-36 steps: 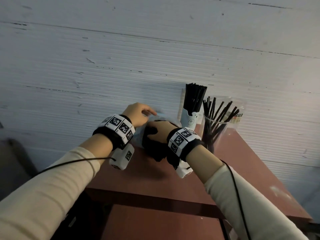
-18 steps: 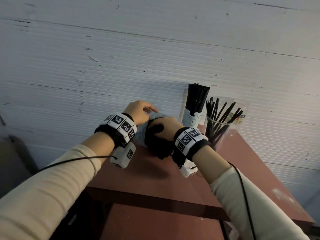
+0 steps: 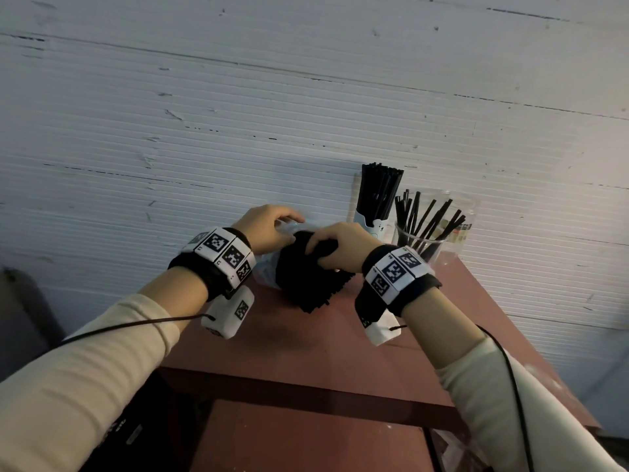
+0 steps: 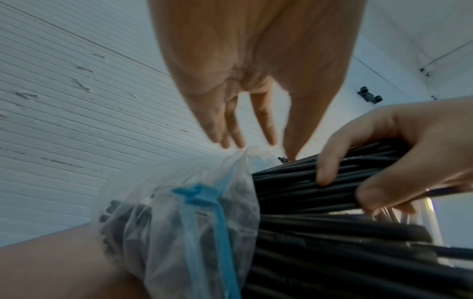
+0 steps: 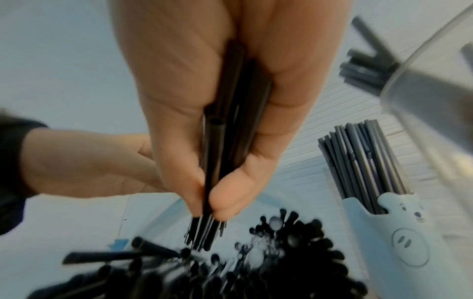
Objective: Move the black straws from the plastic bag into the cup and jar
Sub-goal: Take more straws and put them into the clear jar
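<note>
A clear plastic bag (image 3: 267, 274) with a blue tie (image 4: 199, 198) lies on the red-brown table (image 3: 323, 345), full of black straws (image 3: 306, 287). My left hand (image 3: 269, 226) holds the bag's mouth edge (image 4: 243, 151), fingertips outside, thumb against the straws. My right hand (image 3: 338, 241) grips a small bunch of straws (image 5: 230, 121) between thumb and fingers, just above the open straw ends (image 5: 268, 269). To the right, a pale blue cup (image 3: 371, 228) stands packed with upright straws, and a clear jar (image 3: 442, 247) holds several leaning straws.
A white ribbed wall (image 3: 238, 114) rises right behind the table. Cup and jar stand against it at the table's back right. A lower red-brown shelf (image 3: 306, 437) sits under the front edge. Something dark (image 3: 20, 318) stands at the far left.
My right hand has shifted slightly right and up with its bunch of straws. The left hand stays on the bag.
</note>
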`<state>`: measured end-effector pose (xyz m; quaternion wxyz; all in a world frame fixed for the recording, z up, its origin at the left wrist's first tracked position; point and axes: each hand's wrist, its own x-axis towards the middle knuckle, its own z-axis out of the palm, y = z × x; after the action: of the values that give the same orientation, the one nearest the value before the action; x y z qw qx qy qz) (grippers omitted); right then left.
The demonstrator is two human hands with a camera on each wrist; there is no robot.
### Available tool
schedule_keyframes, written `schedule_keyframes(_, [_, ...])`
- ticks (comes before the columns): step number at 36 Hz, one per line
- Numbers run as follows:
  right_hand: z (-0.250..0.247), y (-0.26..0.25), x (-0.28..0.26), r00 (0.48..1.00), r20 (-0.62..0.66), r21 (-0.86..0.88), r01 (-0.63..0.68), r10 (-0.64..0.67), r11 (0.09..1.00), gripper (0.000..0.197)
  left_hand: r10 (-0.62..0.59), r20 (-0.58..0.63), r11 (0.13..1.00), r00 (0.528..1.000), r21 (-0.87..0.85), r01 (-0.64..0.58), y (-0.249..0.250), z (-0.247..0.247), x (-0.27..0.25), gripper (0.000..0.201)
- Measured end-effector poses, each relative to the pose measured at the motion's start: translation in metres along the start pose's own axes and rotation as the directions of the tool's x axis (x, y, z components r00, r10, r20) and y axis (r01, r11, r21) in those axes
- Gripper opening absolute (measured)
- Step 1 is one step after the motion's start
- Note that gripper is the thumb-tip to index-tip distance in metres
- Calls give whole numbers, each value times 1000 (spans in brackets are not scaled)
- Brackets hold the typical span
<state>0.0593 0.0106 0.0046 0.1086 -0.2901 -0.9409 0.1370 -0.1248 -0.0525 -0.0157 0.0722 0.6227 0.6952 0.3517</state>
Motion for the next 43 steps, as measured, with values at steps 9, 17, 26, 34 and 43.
schedule_keyframes(9, [-39,13,-49,998,58,-41,3,0,999,30,247,231,957,941,93,-274,49,19,-7,77])
schedule_keyframes(17, [-63,24,-88,1000,20,-39,7,-6,999,32,279,269,920,922,200,-337,90,59,2,41])
schedule_keyframes(26, [-112,40,-136,946,-317,194,130,-64,972,30,285,119,958,951,-48,-282,133,63,4,20])
schedule_keyframes(34, [-112,25,-135,641,-759,188,386,-116,903,26,245,165,835,955,-537,-121,166,89,-2,15])
schedule_keyframes(43, [-76,43,-122,848,-529,151,139,-39,979,33,165,345,699,924,-702,137,143,126,-17,17])
